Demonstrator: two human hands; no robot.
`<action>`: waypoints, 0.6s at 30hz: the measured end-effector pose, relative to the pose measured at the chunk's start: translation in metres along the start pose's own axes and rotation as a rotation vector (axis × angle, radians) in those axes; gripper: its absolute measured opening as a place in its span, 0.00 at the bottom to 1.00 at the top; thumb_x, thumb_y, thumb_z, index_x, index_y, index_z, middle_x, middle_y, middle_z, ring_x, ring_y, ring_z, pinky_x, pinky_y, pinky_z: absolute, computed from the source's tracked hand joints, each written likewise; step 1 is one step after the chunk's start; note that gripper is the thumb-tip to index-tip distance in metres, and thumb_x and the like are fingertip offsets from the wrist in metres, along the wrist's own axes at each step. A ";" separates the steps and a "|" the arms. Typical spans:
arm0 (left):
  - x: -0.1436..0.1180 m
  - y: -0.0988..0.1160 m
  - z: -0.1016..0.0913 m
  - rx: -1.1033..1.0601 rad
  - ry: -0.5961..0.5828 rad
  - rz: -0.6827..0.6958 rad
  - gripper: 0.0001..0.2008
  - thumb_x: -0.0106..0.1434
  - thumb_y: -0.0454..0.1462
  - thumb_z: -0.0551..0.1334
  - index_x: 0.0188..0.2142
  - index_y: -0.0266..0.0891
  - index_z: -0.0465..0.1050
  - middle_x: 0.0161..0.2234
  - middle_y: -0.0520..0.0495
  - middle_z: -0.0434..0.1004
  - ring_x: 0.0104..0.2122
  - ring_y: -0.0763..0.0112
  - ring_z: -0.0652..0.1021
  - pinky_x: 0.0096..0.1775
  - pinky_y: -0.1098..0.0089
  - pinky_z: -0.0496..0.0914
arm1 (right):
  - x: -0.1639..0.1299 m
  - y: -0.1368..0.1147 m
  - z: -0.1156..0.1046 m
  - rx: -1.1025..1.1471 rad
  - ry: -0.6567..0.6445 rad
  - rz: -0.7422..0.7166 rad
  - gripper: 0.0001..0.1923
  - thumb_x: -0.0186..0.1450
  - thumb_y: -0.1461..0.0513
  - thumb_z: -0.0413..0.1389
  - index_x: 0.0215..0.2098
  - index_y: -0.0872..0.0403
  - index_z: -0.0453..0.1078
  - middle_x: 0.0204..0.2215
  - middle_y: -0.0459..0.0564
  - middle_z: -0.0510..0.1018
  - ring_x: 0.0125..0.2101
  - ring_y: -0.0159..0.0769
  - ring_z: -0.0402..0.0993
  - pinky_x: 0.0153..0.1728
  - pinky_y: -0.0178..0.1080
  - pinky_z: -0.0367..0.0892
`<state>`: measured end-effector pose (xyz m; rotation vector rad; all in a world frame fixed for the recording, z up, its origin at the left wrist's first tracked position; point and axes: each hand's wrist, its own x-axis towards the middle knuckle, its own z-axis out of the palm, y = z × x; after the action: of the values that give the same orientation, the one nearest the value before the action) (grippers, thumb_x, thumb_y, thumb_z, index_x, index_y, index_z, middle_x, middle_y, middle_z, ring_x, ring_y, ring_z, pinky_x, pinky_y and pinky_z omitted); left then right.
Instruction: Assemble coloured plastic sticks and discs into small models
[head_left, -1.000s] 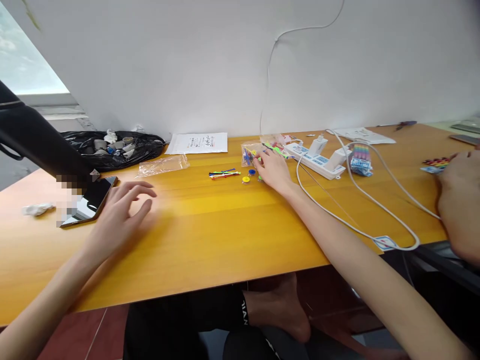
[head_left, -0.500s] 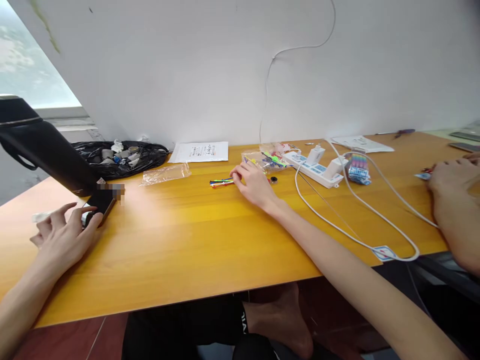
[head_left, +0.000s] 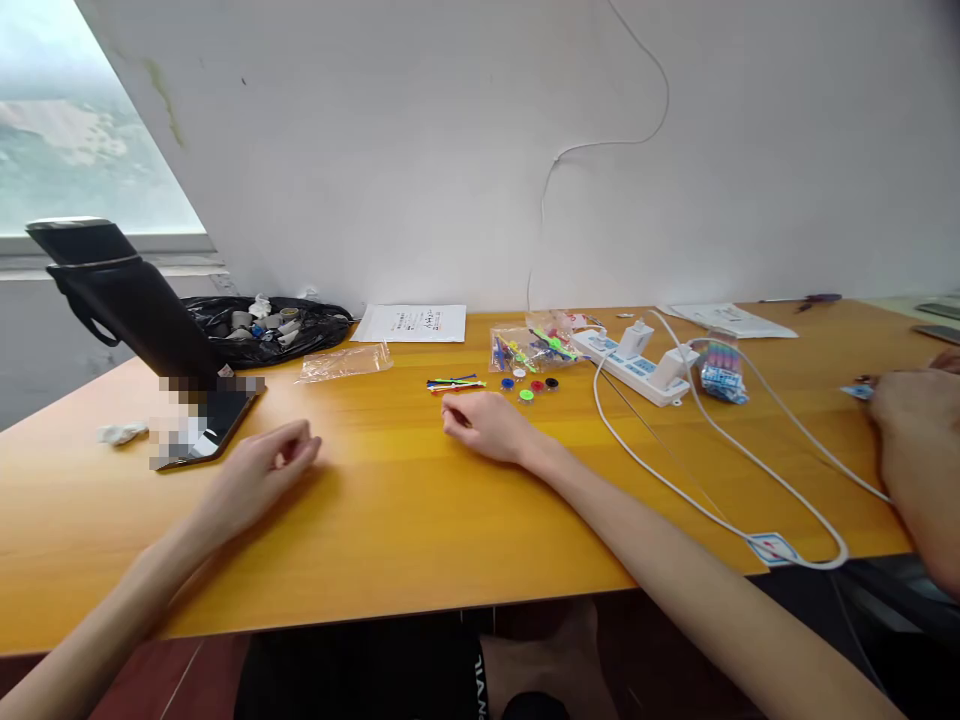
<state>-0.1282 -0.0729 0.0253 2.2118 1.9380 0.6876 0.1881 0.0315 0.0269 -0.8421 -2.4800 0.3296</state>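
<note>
My right hand (head_left: 487, 425) rests on the yellow wooden table (head_left: 420, 520) with its fingers curled in; nothing shows inside it. Just beyond its fingertips lies a small bundle of coloured sticks (head_left: 455, 383), and to the right of those several small coloured discs (head_left: 529, 386). Behind the discs sits a clear bag of colourful pieces (head_left: 534, 348). Over on the left, my left hand (head_left: 259, 475) lies loosely curled on the table, thumb against forefinger, holding nothing. A dark phone (head_left: 210, 425) lies just left of it.
A black flask (head_left: 127, 300) leans over the phone. Further back are a black plastic bag of bits (head_left: 270, 325), an empty clear bag (head_left: 345, 362) and a paper sheet (head_left: 409, 322). A white power strip (head_left: 634, 355) trails a looping cable (head_left: 720, 470). Another person's hand (head_left: 911, 420) is at the right edge.
My right hand drew back from the bag and sticks toward me and closed. My left hand went to the phone, then came back right and curled. The discs now lie uncovered.
</note>
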 end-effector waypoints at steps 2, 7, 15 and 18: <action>0.018 0.020 0.006 -0.012 -0.138 0.084 0.18 0.68 0.47 0.52 0.25 0.41 0.53 0.21 0.55 0.59 0.24 0.72 0.63 0.29 0.71 0.57 | -0.002 -0.003 0.003 0.012 -0.065 0.026 0.07 0.66 0.64 0.53 0.29 0.53 0.66 0.24 0.44 0.74 0.23 0.30 0.63 0.28 0.34 0.50; 0.083 0.052 0.017 0.018 -0.177 0.243 0.17 0.66 0.45 0.53 0.25 0.41 0.54 0.20 0.55 0.57 0.21 0.73 0.58 0.27 0.69 0.50 | -0.002 -0.002 0.007 0.035 -0.082 0.026 0.08 0.65 0.63 0.53 0.27 0.54 0.64 0.23 0.43 0.71 0.23 0.28 0.59 0.27 0.33 0.48; 0.124 0.036 0.064 -0.124 -0.045 0.192 0.16 0.63 0.44 0.53 0.23 0.41 0.52 0.20 0.56 0.56 0.23 0.73 0.61 0.29 0.71 0.53 | -0.002 0.005 0.013 0.027 -0.053 0.017 0.16 0.66 0.61 0.51 0.20 0.54 0.57 0.18 0.41 0.62 0.21 0.27 0.53 0.26 0.35 0.45; 0.116 0.034 0.066 -0.117 -0.083 0.143 0.14 0.63 0.45 0.54 0.25 0.41 0.56 0.21 0.55 0.60 0.24 0.72 0.63 0.29 0.71 0.54 | -0.004 0.008 0.015 0.041 -0.049 0.006 0.16 0.66 0.61 0.51 0.21 0.54 0.58 0.19 0.41 0.64 0.22 0.27 0.54 0.27 0.35 0.46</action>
<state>-0.0613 0.0465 0.0086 2.2840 1.6698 0.6970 0.1865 0.0341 0.0097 -0.8346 -2.5075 0.4068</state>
